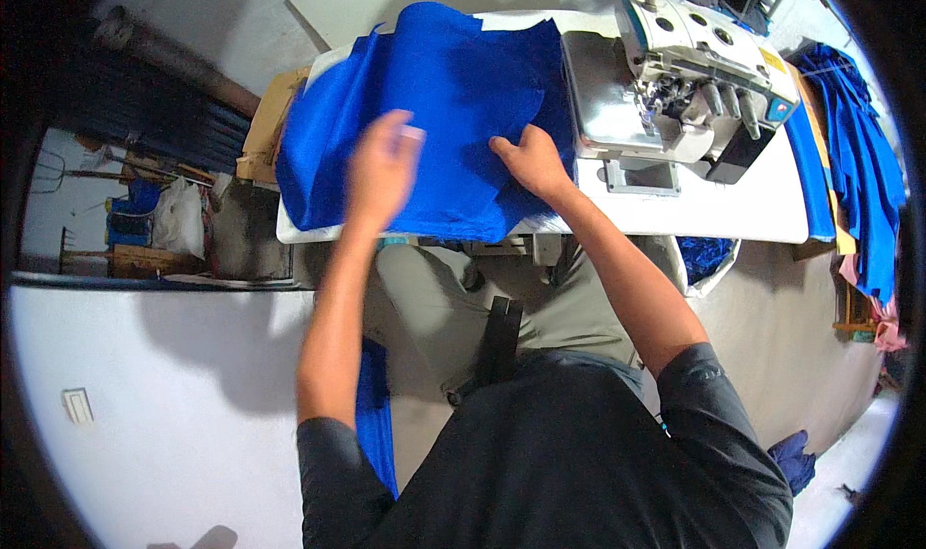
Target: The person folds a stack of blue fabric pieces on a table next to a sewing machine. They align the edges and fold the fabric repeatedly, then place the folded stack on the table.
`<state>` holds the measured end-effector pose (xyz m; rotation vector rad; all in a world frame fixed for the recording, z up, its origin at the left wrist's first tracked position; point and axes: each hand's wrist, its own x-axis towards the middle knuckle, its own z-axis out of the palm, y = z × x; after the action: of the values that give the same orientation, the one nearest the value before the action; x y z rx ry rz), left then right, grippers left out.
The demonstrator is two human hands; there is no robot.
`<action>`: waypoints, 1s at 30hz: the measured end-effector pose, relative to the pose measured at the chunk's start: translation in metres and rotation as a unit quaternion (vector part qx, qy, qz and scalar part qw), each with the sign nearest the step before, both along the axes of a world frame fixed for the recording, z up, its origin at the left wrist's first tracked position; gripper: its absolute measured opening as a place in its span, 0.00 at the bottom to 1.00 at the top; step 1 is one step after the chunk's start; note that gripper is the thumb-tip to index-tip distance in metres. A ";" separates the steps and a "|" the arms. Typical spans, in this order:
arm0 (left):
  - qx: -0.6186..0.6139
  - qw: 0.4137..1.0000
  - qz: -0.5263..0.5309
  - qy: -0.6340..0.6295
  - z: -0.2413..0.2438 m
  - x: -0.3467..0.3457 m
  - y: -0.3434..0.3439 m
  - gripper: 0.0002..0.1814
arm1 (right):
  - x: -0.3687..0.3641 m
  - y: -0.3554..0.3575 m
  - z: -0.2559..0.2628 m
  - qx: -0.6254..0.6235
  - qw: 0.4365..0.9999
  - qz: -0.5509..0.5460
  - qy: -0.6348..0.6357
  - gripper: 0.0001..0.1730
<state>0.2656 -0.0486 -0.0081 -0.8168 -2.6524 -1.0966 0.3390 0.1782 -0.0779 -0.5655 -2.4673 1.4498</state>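
Observation:
Blue fabric (456,100) lies in overlapping layers on the white sewing table (752,216), its far part rolled or folded up. My left hand (383,169), blurred, is over the left part of the cloth with thumb and fingers apart, and nothing shows between them. At the right part of the fabric, my right hand (532,158) has its fingers at the edge of an upper layer; the fingertips are partly hidden, so its grip is unclear. Just right of the cloth stands a white overlock sewing machine (709,64) with a shiny metal plate (615,115).
Blue cloth pieces (857,158) hang at the right. Below the table's right part is a white bag (712,277) with blue scraps. A cardboard box (268,129) stands by the table's left end. More blue fabric (376,404) hangs low beside my left arm.

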 end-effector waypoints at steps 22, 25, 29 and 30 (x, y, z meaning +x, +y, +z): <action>0.239 0.931 0.274 -0.005 -0.018 -0.074 -0.057 0.12 | -0.001 -0.006 0.006 0.046 0.999 -0.018 -0.001 0.34; 0.260 0.875 0.385 0.136 0.012 -0.108 -0.155 0.14 | -0.001 -0.015 0.009 0.036 0.999 -0.016 -0.004 0.33; 0.101 0.967 0.148 0.181 0.009 -0.038 -0.046 0.14 | 0.003 -0.004 0.009 0.002 1.000 -0.018 -0.022 0.30; 0.016 0.992 0.070 0.101 0.002 -0.017 -0.016 0.13 | 0.001 -0.001 0.005 0.008 1.000 -0.013 -0.016 0.28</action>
<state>0.2484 -0.0645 -0.0064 -0.6838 -2.4750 -0.9646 0.3403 0.1767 -0.0727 -0.6195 -2.4840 1.4214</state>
